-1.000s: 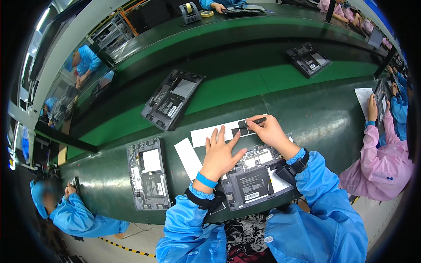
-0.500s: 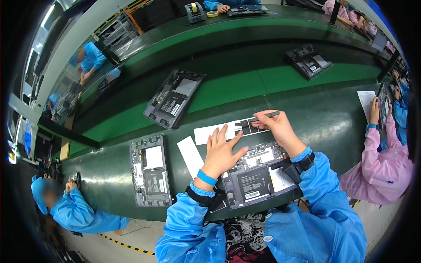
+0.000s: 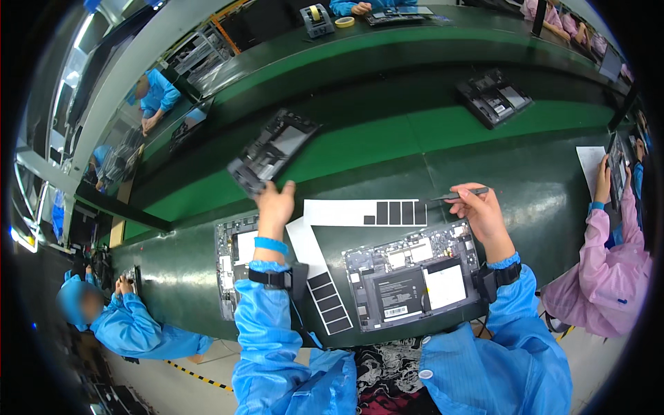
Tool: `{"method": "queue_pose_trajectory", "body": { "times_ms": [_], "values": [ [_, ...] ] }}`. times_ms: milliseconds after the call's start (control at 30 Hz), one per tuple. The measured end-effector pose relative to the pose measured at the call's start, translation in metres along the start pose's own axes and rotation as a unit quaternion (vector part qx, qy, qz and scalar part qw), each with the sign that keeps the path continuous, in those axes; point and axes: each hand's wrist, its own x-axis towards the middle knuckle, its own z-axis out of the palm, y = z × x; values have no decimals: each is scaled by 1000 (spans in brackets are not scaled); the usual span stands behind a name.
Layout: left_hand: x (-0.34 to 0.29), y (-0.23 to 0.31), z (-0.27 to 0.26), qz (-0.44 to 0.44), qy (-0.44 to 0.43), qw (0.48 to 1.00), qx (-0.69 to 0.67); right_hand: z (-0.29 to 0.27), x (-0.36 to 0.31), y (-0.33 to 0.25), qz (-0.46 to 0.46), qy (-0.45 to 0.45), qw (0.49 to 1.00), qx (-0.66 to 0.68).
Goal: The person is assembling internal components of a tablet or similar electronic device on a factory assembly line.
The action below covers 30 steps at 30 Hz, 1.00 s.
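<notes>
My left hand [image 3: 274, 206] reaches to the near end of an open laptop base [image 3: 280, 142] with its inner parts exposed; its fingers grip the near edge, the thumb apart, and the fingertips are partly hidden. In my right hand [image 3: 482, 207] are dark tweezers [image 3: 459, 196], their tip pointing left past the end of a white backing strip [image 3: 335, 212] with black rectangular pads. A second white strip [image 3: 304, 247] with several black pads lies slantwise beside it. Nearest me sits another open laptop base [image 3: 399, 293] with a black battery and a white panel.
Partly behind my left forearm lies another opened laptop base [image 3: 227, 270]. One more [image 3: 494, 99] sits farther off on the green belt. Co-workers sit left and right; a tape dispenser [image 3: 317, 21] stands on the far bench. A metal frame post [image 3: 41, 169] rises at left.
My left hand has left the strips and gone up and left to the far laptop base, which looks blurred. My right hand with the tweezers has moved right, off the strip.
</notes>
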Motion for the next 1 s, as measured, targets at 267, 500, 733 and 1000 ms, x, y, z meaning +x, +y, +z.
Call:
{"method": "queue_pose_trajectory", "body": {
  "times_ms": [267, 500, 733, 1000],
  "values": [
    [-98, 95, -54, 89, -229, 935, -254, 4, -12, -21, -2, 29, 999, -31],
    [-173, 136, -10, -41, -422, 838, -343, 19, -40, -7, 64, -45, 992, -100],
    [-174, 133, 13, 17, -385, 882, -271, 25, -38, -1, 72, -73, 987, -127],
    [-172, 143, 11, 51, -342, 912, -220, 20, -38, 0, 71, -62, 986, -141]
  ]
}}
